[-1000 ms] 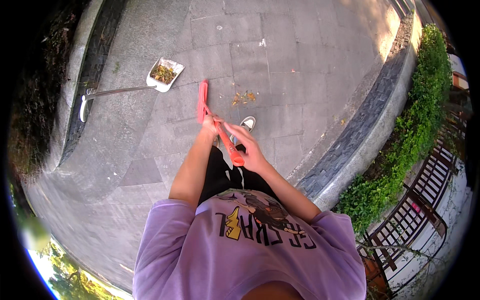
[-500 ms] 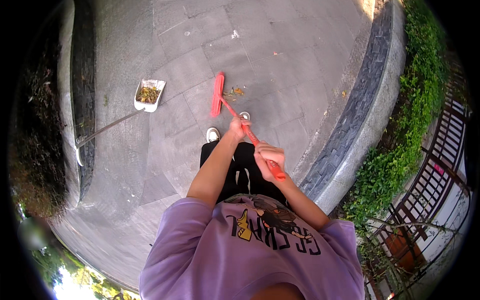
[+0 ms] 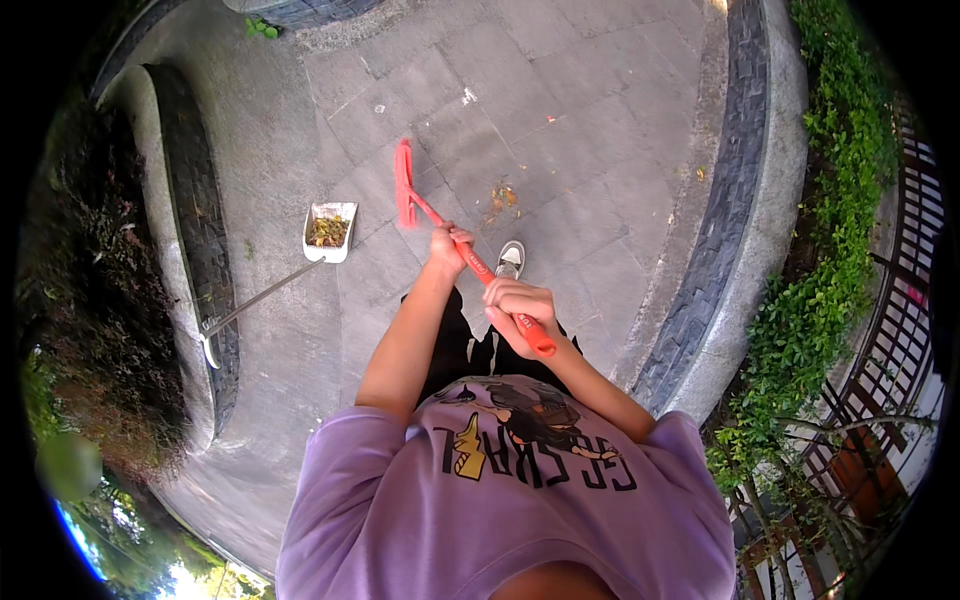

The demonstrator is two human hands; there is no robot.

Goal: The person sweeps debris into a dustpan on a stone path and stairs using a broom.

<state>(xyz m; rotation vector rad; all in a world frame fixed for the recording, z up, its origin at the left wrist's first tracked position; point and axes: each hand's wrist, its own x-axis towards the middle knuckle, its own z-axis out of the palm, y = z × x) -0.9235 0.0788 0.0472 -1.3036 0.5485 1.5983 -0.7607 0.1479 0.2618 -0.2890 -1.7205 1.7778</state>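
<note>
Plainly, the left hand (image 3: 448, 249) and right hand (image 3: 519, 306) grip the red broom handle (image 3: 477, 264).

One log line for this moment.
left hand: grips red broom; right hand: grips near handle end; white dustpan: holds leaves; loose leaves: right of broom head

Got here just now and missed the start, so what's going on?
Someone in a purple shirt grips a red broom with both hands: the left hand nearer the broom head, the right hand near the handle's end. The broom head is between a white dustpan holding leaves and a small loose leaf patch on the paving. Neither hand touches the dustpan.
</note>
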